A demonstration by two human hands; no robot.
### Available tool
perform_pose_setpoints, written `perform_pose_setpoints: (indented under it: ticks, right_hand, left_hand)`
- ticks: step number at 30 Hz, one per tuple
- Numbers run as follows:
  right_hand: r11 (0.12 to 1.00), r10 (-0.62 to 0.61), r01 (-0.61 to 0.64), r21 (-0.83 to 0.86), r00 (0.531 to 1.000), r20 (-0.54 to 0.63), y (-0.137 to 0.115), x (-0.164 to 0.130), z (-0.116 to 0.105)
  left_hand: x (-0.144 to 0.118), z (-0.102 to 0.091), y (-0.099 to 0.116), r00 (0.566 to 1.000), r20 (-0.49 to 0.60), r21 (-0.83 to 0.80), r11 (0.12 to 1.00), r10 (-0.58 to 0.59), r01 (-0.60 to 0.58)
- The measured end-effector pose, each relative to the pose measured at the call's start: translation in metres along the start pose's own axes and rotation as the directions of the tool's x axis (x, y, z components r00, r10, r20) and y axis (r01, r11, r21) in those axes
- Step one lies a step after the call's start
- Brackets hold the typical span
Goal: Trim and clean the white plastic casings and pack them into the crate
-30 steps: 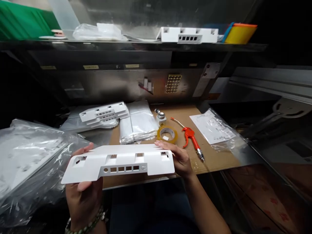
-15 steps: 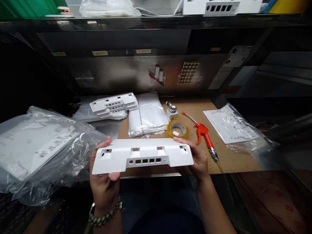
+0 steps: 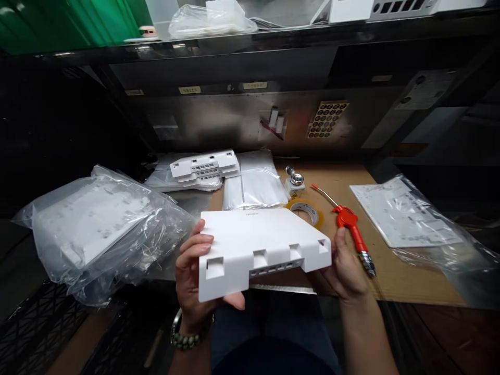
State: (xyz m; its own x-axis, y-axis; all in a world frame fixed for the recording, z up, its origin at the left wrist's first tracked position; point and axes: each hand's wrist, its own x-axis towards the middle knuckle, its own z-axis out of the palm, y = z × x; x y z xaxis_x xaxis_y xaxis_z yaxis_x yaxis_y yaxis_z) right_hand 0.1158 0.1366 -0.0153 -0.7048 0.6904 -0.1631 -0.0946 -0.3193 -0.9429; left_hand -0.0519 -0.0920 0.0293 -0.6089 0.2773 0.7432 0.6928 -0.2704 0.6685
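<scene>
A white plastic housing [image 3: 250,237] is held up before me, tilted so that its broad top face shows. Along its front edge run square notches and a grey strip of port openings. My left hand [image 3: 190,273] grips the left end, fingers on the side and top, thumb underneath. At the right end my right hand [image 3: 347,268] is closed on the edge, its fingertips partly hidden behind the part. Just behind the housing lies a roll of yellowish tape [image 3: 319,212], partly covered by it. A red air blow gun [image 3: 347,219] rests close beyond my right hand.
Several similar white housings [image 3: 205,166] are stacked at the back left beside clear plastic bags [image 3: 260,182]. Bagged white panels [image 3: 89,219] lie left, and another bagged panel [image 3: 406,213] right. A small dispenser bottle [image 3: 296,186] stands behind the tape. A metal shelf [image 3: 219,47] crosses above.
The housing has tipped and turned, showing more of its top face and less of the ports. The left fingers have shifted along its end. My view has swung left.
</scene>
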Motion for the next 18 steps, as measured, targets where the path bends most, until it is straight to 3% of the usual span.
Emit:
perform_pose_setpoints:
  ticks: [2, 5, 7, 9, 10, 11, 12, 18]
  right_hand:
    - [0.989, 0.092, -0.092, 0.114, 0.996, 0.003, -0.003, -0.003, 0.002]
    - [0.98, 0.057, -0.043, 0.192, 0.996, -0.068, -0.005, -0.01, 0.007]
    - [0.983, -0.006, 0.018, 0.18, 0.998, -0.066, -0.005, -0.014, 0.01]
    - [0.987, -0.076, 0.08, 0.138, 0.997, -0.034, -0.003, -0.016, 0.01]
    - [0.988, -0.101, 0.102, 0.113, 0.995, -0.011, -0.002, -0.017, 0.009]
    - [0.989, -0.118, 0.117, 0.091, 0.993, 0.015, -0.001, -0.017, 0.007]
    - [0.989, -0.131, 0.128, 0.077, 0.991, 0.035, 0.0, -0.018, 0.005]
    - [0.978, -0.195, 0.189, 0.084, 0.979, 0.066, 0.005, -0.019, -0.006]
  left_hand:
    - [0.0, 0.0, 0.0, 0.998, 0.059, -0.032, 0.999, 0.015, -0.014]
    - [0.001, 0.004, 0.005, 0.971, 0.058, -0.3, 0.924, -0.232, 0.239]
    - [0.002, 0.007, 0.008, 0.859, 0.034, -0.474, 0.748, -0.511, 0.464]
    - [0.004, 0.009, 0.009, 0.677, 0.059, -0.545, 0.545, -0.733, 0.637]
    - [0.004, 0.008, 0.01, 0.594, 0.081, -0.555, 0.459, -0.8, 0.694]
    - [0.003, 0.008, 0.011, 0.539, 0.107, -0.556, 0.399, -0.835, 0.729]
    - [0.003, 0.007, 0.011, 0.511, 0.125, -0.553, 0.368, -0.85, 0.747]
    - [-0.003, 0.005, 0.017, 0.539, 0.111, -0.548, 0.4, -0.835, 0.734]
